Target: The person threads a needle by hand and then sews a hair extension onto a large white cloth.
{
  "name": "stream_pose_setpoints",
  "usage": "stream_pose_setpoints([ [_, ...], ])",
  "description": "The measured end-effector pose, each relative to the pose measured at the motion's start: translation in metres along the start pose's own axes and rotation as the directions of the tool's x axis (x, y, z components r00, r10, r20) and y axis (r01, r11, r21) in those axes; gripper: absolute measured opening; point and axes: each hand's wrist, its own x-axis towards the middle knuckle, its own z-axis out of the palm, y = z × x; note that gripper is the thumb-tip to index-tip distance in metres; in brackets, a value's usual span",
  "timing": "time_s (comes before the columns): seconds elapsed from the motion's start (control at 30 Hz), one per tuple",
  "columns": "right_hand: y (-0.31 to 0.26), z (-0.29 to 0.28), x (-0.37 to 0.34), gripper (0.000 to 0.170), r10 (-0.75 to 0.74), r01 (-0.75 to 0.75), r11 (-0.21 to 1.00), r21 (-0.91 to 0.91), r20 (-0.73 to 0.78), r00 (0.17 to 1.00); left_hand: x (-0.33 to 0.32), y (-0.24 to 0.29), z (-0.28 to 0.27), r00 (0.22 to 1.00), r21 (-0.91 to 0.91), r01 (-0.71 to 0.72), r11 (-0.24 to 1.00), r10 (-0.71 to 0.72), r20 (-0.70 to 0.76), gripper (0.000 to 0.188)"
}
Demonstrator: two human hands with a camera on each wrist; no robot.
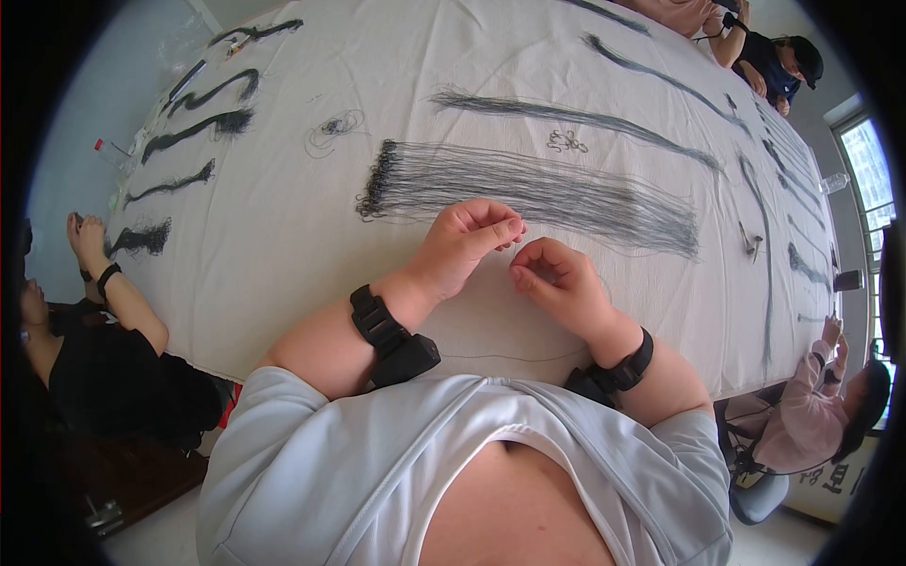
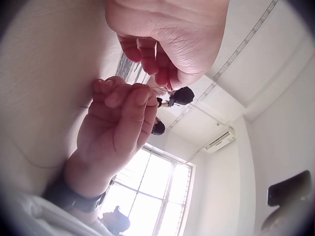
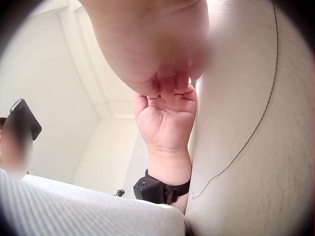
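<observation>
Over the near part of the cloth-covered table, my left hand [image 1: 464, 241] and right hand [image 1: 563, 283] are close together, fingertips almost meeting. The left thumb and index finger pinch a very thin strand [image 2: 155, 88], barely visible between the hands. My right thumb and fingers are bent together on it too; the fingers hide the held part. A dark twisted cord [image 3: 259, 120] curves over the white cloth below the hands, its loose end near the table edge. Just beyond the hands lies a wide row of dark thin cords [image 1: 528, 193], with bunched loops at the left end.
A small pile of wire-like loops [image 1: 566, 141] and a loose tangle of thread [image 1: 340, 124] lie on the white tablecloth [image 1: 283, 226]. Long dark bundles [image 1: 576, 118] stretch across it. Small scissors-like tools [image 1: 750, 241] lie at right. Other people sit around the table.
</observation>
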Motion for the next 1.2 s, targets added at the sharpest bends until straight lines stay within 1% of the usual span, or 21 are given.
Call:
stream_pose_setpoints([
  [0.5, -0.0019, 0.0005, -0.0002, 0.011, -0.011, 0.01, 1.0, -0.026, -0.007, 1.0, 0.0004, -0.0012, -0.0011, 1.0, -0.018, -0.004, 1.0, 0.004, 0.006, 0.005],
  [0.6, 0.0, -0.0013, -0.0007, 0.015, 0.034, -0.034, 0.999, -0.003, 0.011, 0.999, 0.0005, -0.0012, -0.0016, 1.0, -0.021, -0.002, 1.0, 0.002, 0.004, 0.005],
  [0.63, 0.0007, -0.0004, 0.0001, 0.016, -0.06, 0.059, 0.998, -0.014, -0.072, 0.996, 0.0006, -0.0016, -0.0019, 1.0, -0.019, -0.005, 1.0, 0.005, 0.004, 0.005],
  [0.7, 0.0025, 0.0016, 0.003, 0.02, -0.245, 0.237, 0.97, -0.06, -0.232, 0.942, 0.0004, -0.0016, -0.0016, 1.0, -0.008, -0.014, 1.0, 0.014, 0.003, 0.005],
  [0.8, 0.0071, -0.0048, 0.0048, 0.025, -0.23, 0.223, 0.973, -0.06, -0.328, 0.916, -0.0011, 0.0017, 0.0016, 0.999, 0.026, -0.03, 0.999, 0.03, 0.015, 0.007],
  [0.87, 0.0041, -0.0034, 0.0039, 0.023, -0.134, 0.165, 0.984, 0.073, -0.312, 0.941, -0.0025, 0.0049, 0.0041, 0.999, 0.063, -0.034, 0.997, 0.032, 0.04, 0.008],
  [0.93, -0.0001, -0.0023, 0.0024, 0.02, -0.03, 0.096, 0.969, 0.226, -0.278, 0.96, -0.0029, 0.006, 0.004, 0.998, 0.078, -0.009, 0.997, 0.004, 0.068, 0.009],
  [1.03, 0.0014, -0.0033, 0.0017, 0.016, -0.059, 0.137, 0.943, 0.304, -0.253, 0.966, -0.0035, 0.0057, 0.0034, 0.995, 0.091, 0.006, 0.996, -0.015, 0.096, 0.009],
  [1.2, -0.0014, -0.0049, 0.0013, 0.015, -0.034, 0.096, 0.915, 0.391, -0.162, 0.986, -0.0036, 0.0061, 0.0018, 0.984, 0.052, 0.071, 0.996, -0.079, 0.159, 0.01],
])
